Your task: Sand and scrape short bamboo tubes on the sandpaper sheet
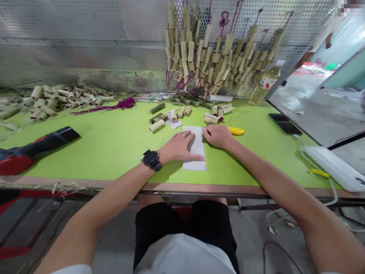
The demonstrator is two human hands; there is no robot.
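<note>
Nearest to the person, the left hand [179, 146], with a black watch [152, 160] on its wrist, lies flat and open on a sheet of white paper [196, 152], fingers spread and pressing the sheet's left part; it grips nothing. The right hand [218, 136] rests at the sheet's upper right edge with its fingers curled in loosely; whether it pinches something small I cannot tell. The paper lies on the green table [108, 144], near its front edge and about the middle. Just beyond the right hand lies a yellow tool [236, 131]. To the right are a dark phone [285, 123] with its screen off and a white power strip [333, 167]; no writing can be read on them. At the far left lies a red and black tool [31, 146]. Further back, short bamboo tubes [171, 114] are scattered loose near a smaller piece of paper [173, 122], and a purple cord [114, 106] lies near a bigger heap of tubes [54, 101]. At the back, a plastic bottle [264, 85] holds a yellowish liquid; its label is too small to read. Strung bamboo pieces [211, 57] hang on the perforated metal wall [85, 45].
</note>
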